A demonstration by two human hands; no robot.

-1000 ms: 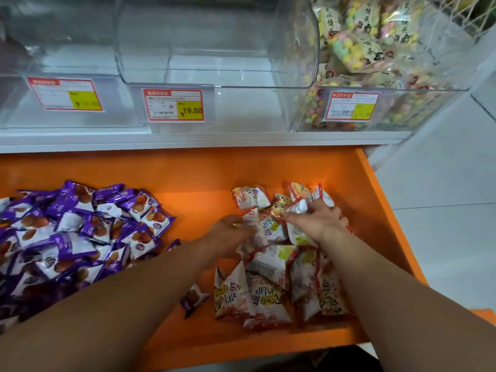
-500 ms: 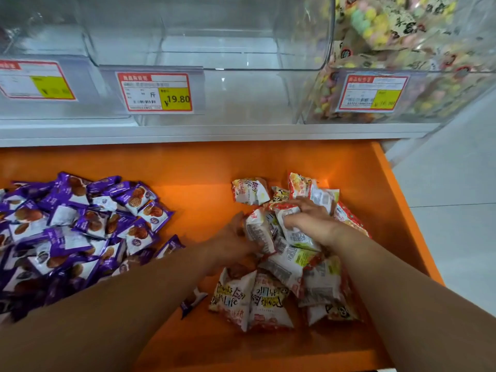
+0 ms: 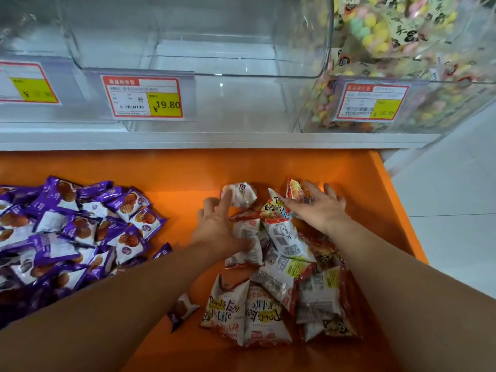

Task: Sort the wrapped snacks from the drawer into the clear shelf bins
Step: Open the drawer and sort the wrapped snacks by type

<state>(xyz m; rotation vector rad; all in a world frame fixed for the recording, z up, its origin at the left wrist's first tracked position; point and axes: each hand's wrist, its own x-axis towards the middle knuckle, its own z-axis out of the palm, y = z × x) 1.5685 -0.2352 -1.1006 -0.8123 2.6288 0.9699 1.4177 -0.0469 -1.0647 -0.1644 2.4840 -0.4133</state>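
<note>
Three clear bins (image 3: 201, 36) top an orange drawer (image 3: 188, 167).

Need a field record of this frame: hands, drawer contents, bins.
left hand: open, fingers spread on the red-white packets
right hand: open, fingers spread over the far side of that pile
held: nothing lifted yet
purple packets: heap in the drawer's left part
drawer: orange, pulled out below the shelf
middle bin: clear, price tag reads 19.80
right bin: holds pastel sweets packs
</note>
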